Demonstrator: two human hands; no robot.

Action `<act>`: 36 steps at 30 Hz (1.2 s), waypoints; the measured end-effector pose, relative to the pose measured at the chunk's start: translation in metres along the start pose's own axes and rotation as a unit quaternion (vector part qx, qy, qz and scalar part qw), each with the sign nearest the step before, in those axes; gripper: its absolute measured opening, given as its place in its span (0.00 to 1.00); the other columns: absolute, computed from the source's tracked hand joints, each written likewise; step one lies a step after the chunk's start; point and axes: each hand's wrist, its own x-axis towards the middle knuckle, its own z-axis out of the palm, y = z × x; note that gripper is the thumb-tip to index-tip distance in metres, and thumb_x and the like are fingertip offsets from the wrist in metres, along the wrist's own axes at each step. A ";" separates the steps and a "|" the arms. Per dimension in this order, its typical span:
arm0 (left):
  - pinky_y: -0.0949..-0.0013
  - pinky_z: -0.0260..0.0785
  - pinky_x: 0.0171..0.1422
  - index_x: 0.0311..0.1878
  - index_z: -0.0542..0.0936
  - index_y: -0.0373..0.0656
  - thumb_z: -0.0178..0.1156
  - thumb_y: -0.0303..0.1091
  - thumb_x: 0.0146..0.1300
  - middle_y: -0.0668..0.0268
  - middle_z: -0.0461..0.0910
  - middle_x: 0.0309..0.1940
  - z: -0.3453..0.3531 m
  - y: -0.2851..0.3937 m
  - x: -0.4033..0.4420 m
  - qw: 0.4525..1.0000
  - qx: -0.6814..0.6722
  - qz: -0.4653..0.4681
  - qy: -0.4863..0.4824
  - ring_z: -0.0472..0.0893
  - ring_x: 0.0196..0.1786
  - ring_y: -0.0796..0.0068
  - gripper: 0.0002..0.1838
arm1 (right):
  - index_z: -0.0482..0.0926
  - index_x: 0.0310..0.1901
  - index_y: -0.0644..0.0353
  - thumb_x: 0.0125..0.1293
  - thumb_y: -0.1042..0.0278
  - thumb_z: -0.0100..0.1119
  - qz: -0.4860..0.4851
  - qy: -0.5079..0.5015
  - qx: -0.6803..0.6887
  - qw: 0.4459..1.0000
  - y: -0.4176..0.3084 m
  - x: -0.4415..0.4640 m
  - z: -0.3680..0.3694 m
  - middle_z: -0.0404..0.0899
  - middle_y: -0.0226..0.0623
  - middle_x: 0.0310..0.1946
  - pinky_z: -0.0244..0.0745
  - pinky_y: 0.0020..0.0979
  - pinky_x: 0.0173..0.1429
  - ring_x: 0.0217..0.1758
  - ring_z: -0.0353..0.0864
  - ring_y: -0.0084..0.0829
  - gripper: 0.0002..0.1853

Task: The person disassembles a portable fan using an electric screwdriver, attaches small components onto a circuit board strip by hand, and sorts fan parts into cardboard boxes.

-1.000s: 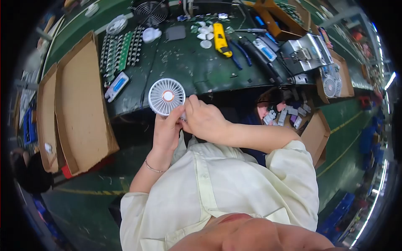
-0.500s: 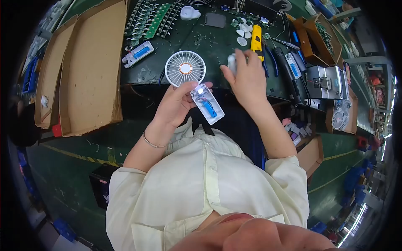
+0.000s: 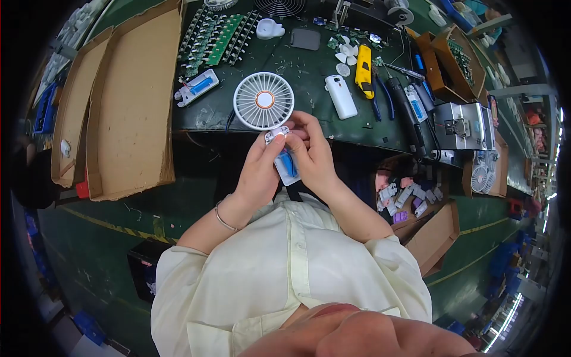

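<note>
- Head view: I find the left hand (image 3: 257, 171) pinching the upper handle (image 3: 289, 172) of the white handheld fan (image 3: 264, 100) along its left side.
- Right hand (image 3: 315, 159): fingers bent, thumb and fingertips gripping the handle near the neck; exact contact is partly hidden.
- The fan's round grille sits just beyond both hands; the handle is open between them, showing a blue cell (image 3: 288, 162).
- Beyond the right hand, to its right, I note a white casing (image 3: 341, 97) on the green worktop (image 3: 297, 71); farther right, a yellow cutter (image 3: 364, 74) and blue pliers (image 3: 389, 98).
- Beyond the left hand, to its left: an opened casing (image 3: 197, 88).
</note>
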 end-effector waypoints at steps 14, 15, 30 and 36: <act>0.75 0.65 0.51 0.53 0.72 0.36 0.48 0.38 0.74 0.67 0.75 0.44 -0.006 -0.016 0.001 0.943 0.268 0.196 0.027 0.73 0.45 0.81 0.15 | 0.68 0.50 0.64 0.71 0.75 0.51 -0.047 0.071 0.075 0.994 0.011 -0.011 0.016 0.74 0.35 0.41 0.70 0.23 0.50 0.44 0.74 0.22 0.09; 0.75 0.65 0.50 0.53 0.72 0.36 0.48 0.38 0.74 0.67 0.75 0.44 -0.004 -0.013 0.002 0.946 0.260 0.193 0.025 0.73 0.45 0.81 0.15 | 0.69 0.50 0.65 0.71 0.75 0.51 -0.049 0.073 0.073 0.994 0.011 -0.010 0.016 0.74 0.35 0.41 0.71 0.24 0.50 0.44 0.75 0.22 0.09; 0.65 0.74 0.52 0.65 0.64 0.33 0.51 0.38 0.70 0.51 0.71 0.62 -0.017 0.042 0.020 0.996 -0.071 0.057 -0.017 0.78 0.47 0.71 0.25 | 0.78 0.52 0.60 0.56 0.71 0.65 -0.109 0.170 -0.472 0.858 0.021 0.036 -0.075 0.75 0.46 0.46 0.71 0.42 0.55 0.50 0.73 0.47 0.20; 0.65 0.74 0.56 0.64 0.65 0.35 0.48 0.37 0.73 0.57 0.76 0.53 -0.022 0.031 0.021 0.992 -0.036 0.110 0.050 0.79 0.48 0.72 0.22 | 0.78 0.50 0.64 0.53 0.77 0.66 -0.137 0.162 -0.196 0.958 0.000 0.013 -0.039 0.79 0.44 0.47 0.74 0.33 0.52 0.50 0.80 0.39 0.20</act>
